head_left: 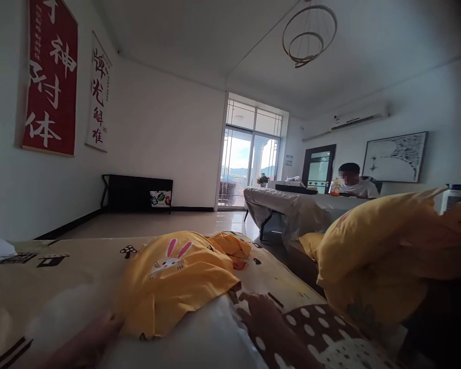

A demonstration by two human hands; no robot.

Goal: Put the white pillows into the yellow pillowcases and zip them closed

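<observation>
A yellow pillowcase (200, 282) with a white rabbit face and pink ears lies bunched over the far part of a white pillow (184, 341). At the case's left edge is my left hand (102, 328), slightly blurred, its fingers closed on the cloth. My right hand (257, 310) is curled at the right corner of the case's opening, gripping the edge beside the white pillow. The near part of the pillow sticks out of the case, toward me. Some fingertips of both hands are hidden by cloth.
Beneath lies a beige patterned bedsheet (88, 256) with a brown dotted area. Stacked yellow pillows (372, 241) stand at the right. Beyond, a person (357, 187) sits behind a covered table (269, 197). A black bench (134, 193) stands by the left wall.
</observation>
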